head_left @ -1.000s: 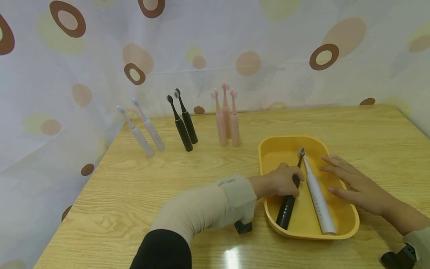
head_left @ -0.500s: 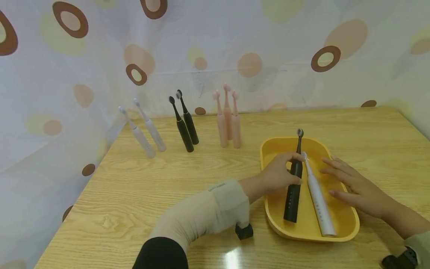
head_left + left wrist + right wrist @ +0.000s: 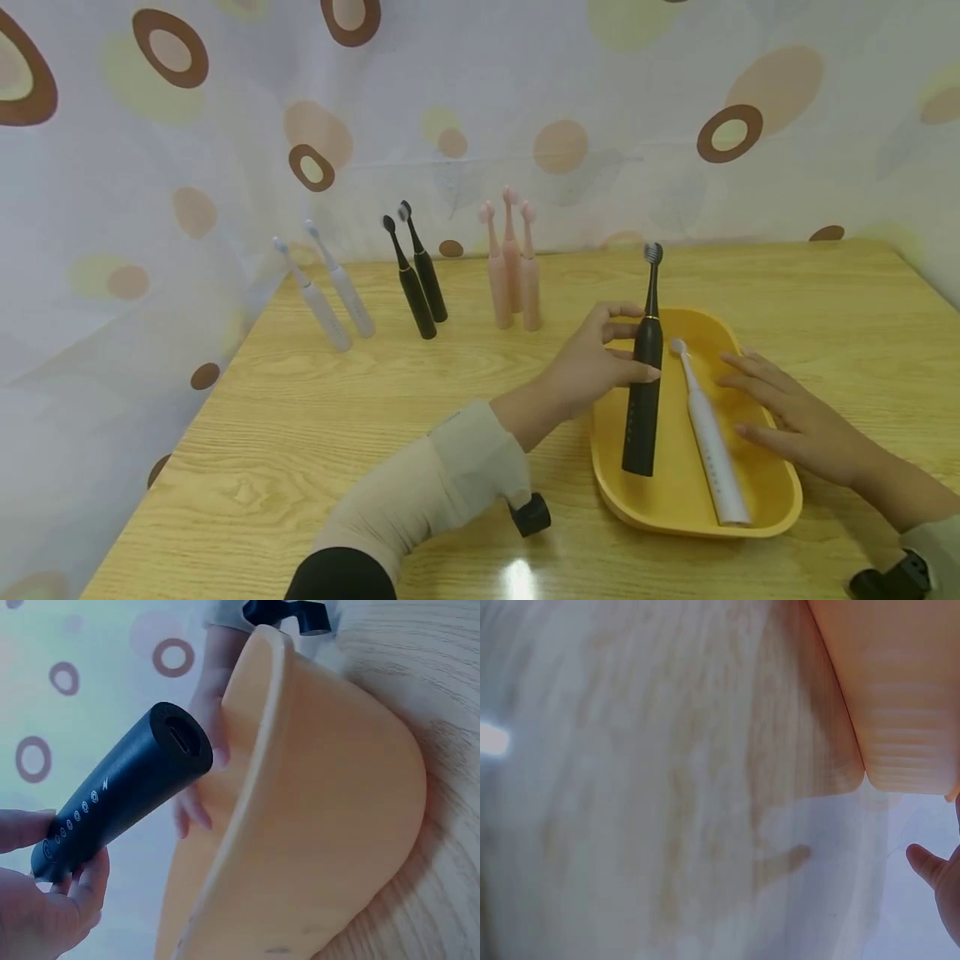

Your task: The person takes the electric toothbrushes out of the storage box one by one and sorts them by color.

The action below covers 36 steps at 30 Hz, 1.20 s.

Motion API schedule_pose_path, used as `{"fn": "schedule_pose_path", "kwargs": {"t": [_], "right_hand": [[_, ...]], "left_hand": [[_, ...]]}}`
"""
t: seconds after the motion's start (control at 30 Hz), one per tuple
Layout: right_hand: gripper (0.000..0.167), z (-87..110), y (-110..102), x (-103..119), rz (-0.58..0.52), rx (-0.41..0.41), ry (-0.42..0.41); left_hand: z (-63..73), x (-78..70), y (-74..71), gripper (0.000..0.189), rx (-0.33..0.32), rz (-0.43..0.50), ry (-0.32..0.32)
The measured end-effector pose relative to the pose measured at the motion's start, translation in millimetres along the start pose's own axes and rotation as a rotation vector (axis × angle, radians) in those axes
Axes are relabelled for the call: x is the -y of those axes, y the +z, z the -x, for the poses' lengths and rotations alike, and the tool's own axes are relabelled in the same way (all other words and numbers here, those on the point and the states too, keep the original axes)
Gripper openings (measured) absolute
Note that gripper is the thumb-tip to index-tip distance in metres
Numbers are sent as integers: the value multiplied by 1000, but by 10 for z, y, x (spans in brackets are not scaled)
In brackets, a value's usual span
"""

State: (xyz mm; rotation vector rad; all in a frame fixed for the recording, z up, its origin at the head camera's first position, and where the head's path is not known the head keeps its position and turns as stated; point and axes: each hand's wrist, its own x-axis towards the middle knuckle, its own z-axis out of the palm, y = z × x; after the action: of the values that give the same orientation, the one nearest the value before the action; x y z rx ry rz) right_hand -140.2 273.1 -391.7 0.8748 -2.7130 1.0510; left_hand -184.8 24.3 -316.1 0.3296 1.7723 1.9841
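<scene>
My left hand (image 3: 588, 367) pinches a black electric toothbrush (image 3: 643, 400) between thumb and fingers, its bristle head up, above the yellow tray (image 3: 611, 504). In the left wrist view the black toothbrush (image 3: 124, 784) shows its hollow base and a row of white marks, with fingers of the left hand (image 3: 45, 907) at its other end. A white electric toothbrush (image 3: 716, 454) lies in the tray. My right hand (image 3: 795, 425), fingers extended, rests at the tray's right rim. In the right wrist view only part of the right hand (image 3: 949, 889) shows at the edge.
Along the back of the wooden table (image 3: 300, 458), two white toothbrushes (image 3: 324, 315), two black toothbrushes (image 3: 416, 300) and three pink toothbrushes (image 3: 529, 292) stand upright in groups by colour. Behind them hangs a patterned cloth (image 3: 450, 83).
The left hand has lifted the black toothbrush out of the tray, raising it up and slightly left and turning it more upright. The right hand stays at the rim.
</scene>
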Motion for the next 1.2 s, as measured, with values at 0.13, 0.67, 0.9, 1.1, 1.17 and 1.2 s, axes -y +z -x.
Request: {"fn": "schedule_pose_path", "kwargs": {"t": [0.13,0.67,0.9,1.1,1.17,1.2], "right_hand": [[47,1,-2,9,2,-1,-10],[47,2,16,30,-10,1,-9],[48,1,6,28,-26,10,-1],[48,-2,0,19,-35,11,-5],[48,2,-6,15,-35,10,-6],[48,3,-8,14,-34,10,-5]], "left_hand": [[67,-76,-75,59,-7,30,13],[225,-207,-422,61,-56,-122,120],[288,-229,-562,58,-68,-177,174],[336,-227,-726,53,-113,-284,220],[341,-227,-791,54,-129,-302,231],[341,-223,-824,54,-138,-306,228]]}}
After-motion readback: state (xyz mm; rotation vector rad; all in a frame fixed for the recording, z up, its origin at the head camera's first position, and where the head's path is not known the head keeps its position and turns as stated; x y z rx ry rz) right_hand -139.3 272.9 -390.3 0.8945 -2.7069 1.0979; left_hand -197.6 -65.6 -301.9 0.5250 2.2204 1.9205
